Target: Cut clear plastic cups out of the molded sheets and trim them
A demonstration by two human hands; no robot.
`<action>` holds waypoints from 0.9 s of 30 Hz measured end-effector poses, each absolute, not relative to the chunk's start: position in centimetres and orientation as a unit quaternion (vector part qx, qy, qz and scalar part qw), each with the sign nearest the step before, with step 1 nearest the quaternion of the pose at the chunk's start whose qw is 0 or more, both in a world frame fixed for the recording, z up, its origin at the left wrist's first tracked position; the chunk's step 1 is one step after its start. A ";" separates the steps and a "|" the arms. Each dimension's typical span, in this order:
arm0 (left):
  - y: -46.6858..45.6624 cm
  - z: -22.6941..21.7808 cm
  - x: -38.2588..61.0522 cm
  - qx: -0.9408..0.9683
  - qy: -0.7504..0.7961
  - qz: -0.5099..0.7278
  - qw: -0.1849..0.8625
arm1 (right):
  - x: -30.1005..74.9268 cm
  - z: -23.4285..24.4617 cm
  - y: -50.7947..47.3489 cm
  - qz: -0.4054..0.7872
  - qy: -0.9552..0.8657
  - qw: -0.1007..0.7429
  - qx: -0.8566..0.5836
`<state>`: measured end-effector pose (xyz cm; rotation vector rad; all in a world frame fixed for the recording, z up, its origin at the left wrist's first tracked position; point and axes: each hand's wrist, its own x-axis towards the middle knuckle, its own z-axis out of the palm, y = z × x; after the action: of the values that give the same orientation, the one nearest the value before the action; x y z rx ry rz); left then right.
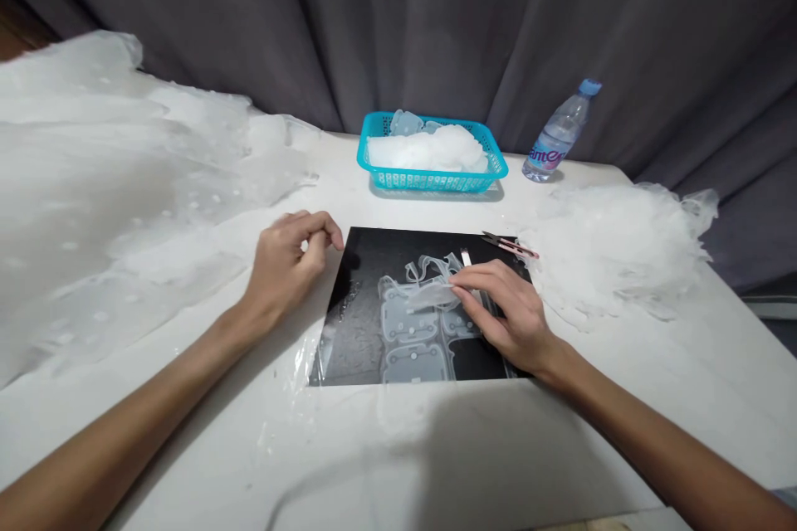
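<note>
A black mat (358, 323) lies on the white table. On it rests a translucent moulded sheet of pad-shaped pieces (414, 332). My right hand (507, 311) lies over the sheet's right part, fingers pinched on a thin translucent strip (432, 294) lifted off the sheet. My left hand (290, 257) hovers at the mat's upper left corner, fingers curled with thumb and forefinger together; whether it holds anything I cannot make out. A small red-handled cutter (510, 245) lies at the mat's upper right edge.
A turquoise basket (429, 178) of translucent pieces stands behind the mat. A water bottle (557, 137) is at the back right. A heap of translucent scraps (616, 245) sits right; a large pile of translucent sheets (93, 199) fills the left. Grey curtain behind.
</note>
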<state>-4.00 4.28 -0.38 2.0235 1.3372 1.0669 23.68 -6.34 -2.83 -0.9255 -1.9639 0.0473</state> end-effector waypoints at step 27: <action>-0.8 -1.1 -1.1 0.889 0.194 0.369 0.191 | 23.7 -2.7 -6.3 -0.019 -0.836 0.408 -0.365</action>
<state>-1.15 -0.78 -1.10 2.4958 0.5454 1.0350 23.72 -6.26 -2.70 -0.9193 -2.1077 -0.0481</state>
